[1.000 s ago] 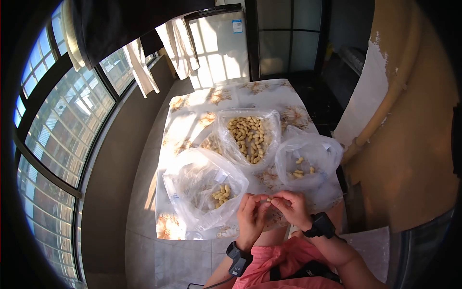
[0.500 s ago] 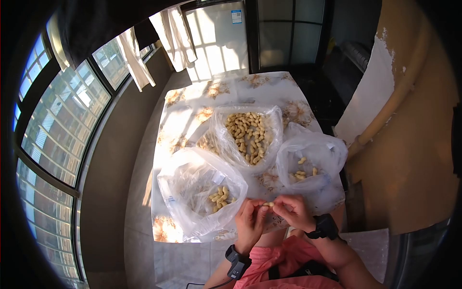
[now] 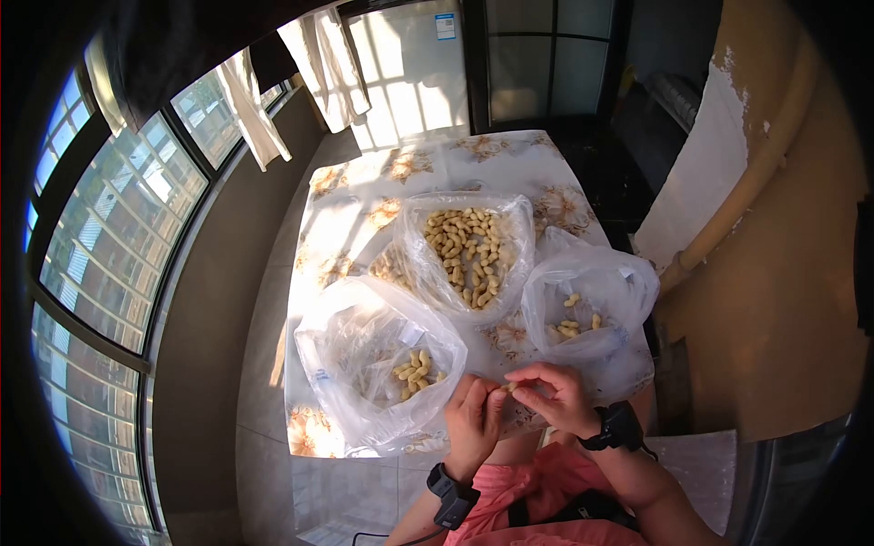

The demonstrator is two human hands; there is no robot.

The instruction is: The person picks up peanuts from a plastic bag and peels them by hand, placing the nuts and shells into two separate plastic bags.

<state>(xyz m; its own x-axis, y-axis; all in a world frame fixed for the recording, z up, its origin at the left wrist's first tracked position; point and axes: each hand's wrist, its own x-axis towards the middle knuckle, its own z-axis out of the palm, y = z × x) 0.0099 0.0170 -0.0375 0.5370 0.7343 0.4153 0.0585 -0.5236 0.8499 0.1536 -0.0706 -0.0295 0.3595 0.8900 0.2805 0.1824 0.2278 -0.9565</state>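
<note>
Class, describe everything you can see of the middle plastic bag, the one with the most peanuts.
The translucent, whitish plastic bag looks thin and crinkled. It sits open on the white tablecloth with orange-brown flowers, its mouth spread wide and roughly triangular, the rim uneven. Many tan, unshelled peanuts lie inside, touching its inner surface. It stands beyond two similar bags, close to both. Neither hand touches it. Its underside is hidden.

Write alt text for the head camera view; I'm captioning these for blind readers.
Left hand and right hand meet over the near edge of a flower-patterned table, fingers around a peanut. Beyond them stand three open clear plastic bags of peanuts: left, middle, holding the most, and right.
</note>
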